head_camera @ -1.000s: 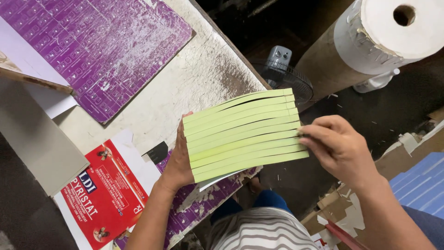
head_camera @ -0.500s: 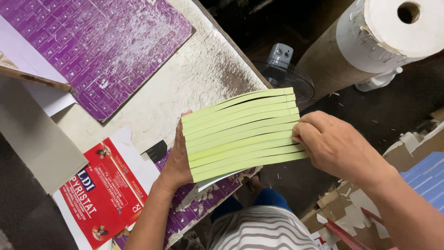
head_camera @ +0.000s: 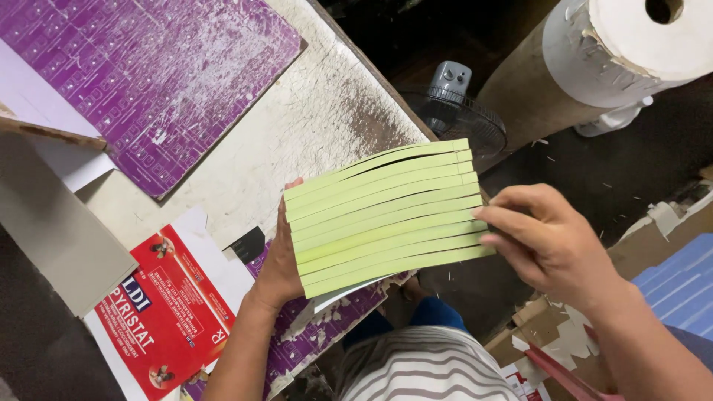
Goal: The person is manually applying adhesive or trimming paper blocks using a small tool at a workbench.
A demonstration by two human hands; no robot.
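Observation:
A fanned stack of light green paper strips (head_camera: 386,215) is held over the near corner of a worn white table (head_camera: 312,126). My left hand (head_camera: 278,263) grips the stack's left end from underneath, thumb side against the strips. My right hand (head_camera: 549,245) pinches the right end, fingertips on the strip edges. White sheets show beneath the green stack at its lower edge.
A purple printed board (head_camera: 148,82) lies on the table's far part. A red printed sheet (head_camera: 163,312) and grey card (head_camera: 52,230) lie at left. Beyond the table edge stand a small fan (head_camera: 453,111) and a large white paper roll (head_camera: 631,52). Cardboard scraps lie at right.
My right hand has slid slightly along the right ends of the strips, its fingers now more spread; the stack and my left hand have hardly moved.

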